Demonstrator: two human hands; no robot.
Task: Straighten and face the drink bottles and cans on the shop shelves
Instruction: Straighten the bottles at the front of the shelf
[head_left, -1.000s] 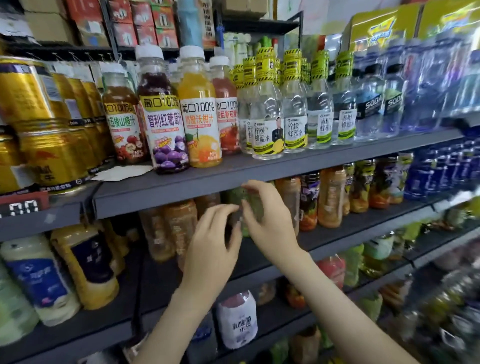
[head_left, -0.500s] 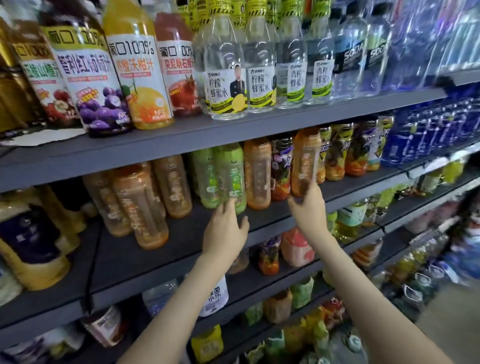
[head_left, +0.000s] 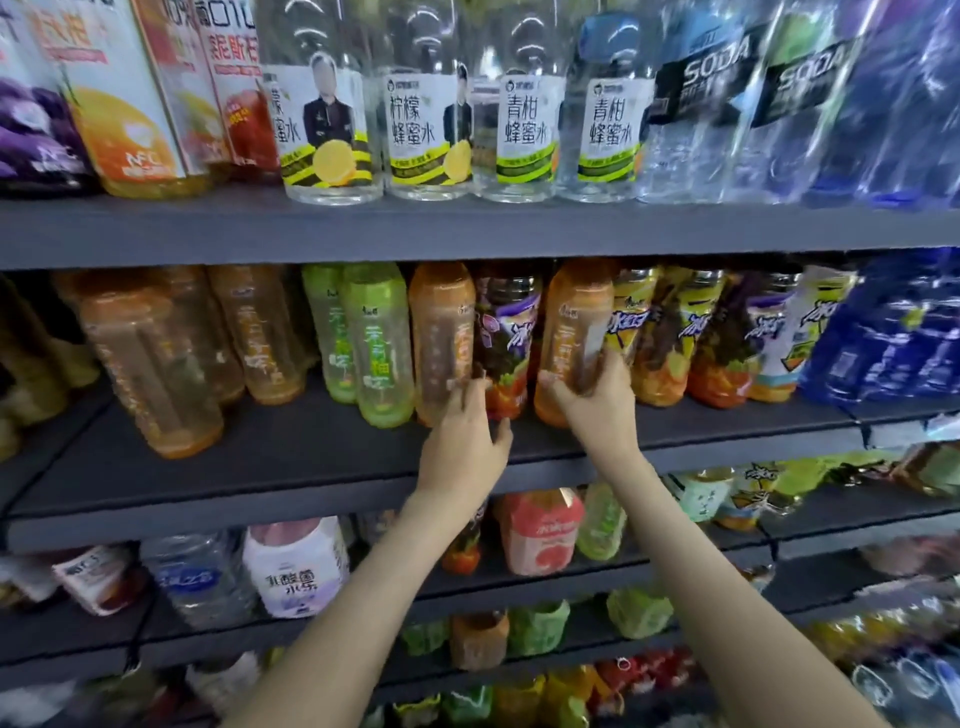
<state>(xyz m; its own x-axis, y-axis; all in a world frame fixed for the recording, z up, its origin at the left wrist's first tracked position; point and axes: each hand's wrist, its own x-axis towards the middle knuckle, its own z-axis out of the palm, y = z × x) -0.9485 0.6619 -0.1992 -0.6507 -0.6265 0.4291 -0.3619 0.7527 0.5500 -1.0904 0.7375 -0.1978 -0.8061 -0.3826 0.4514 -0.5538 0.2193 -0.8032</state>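
Since a second ago my view has dropped from the juice row to the middle shelf (head_left: 260, 467), and both hands have moved right along it, away from the green bottles (head_left: 382, 343) that the left was working half a second back. So I judge that stretch done and the orange and purple section in hand.

At the left of the frame, the pale orange tea bottles (head_left: 150, 364) stand staggered, one well forward of the others, with a broad bare strip of dark shelf in front of them. That part looks unfaced to me.

At centre, my left hand (head_left: 465, 441) sits low against the base of an orange bottle (head_left: 441, 338), fingers narrow and curled at its foot where it meets the purple-labelled bottle (head_left: 506, 338). I cannot tell whether it grips or only nudges.

Just right of that, my right hand (head_left: 592, 400) is wrapped around the lower half of a second orange bottle (head_left: 574, 332), thumb on one side, fingers on the other, the bottle leaning slightly. It is an orange one set apart from its fellows by the purple bottle, so I take it as the one being sorted.

Further right, the yellow-labelled bottles (head_left: 670, 332) pack tight against it and the blue bottles (head_left: 883, 332) close the row. Room is scarce there; the shelf's front lip and the bare strip give the only clear path, and the shelf above leaves little headroom over the caps.
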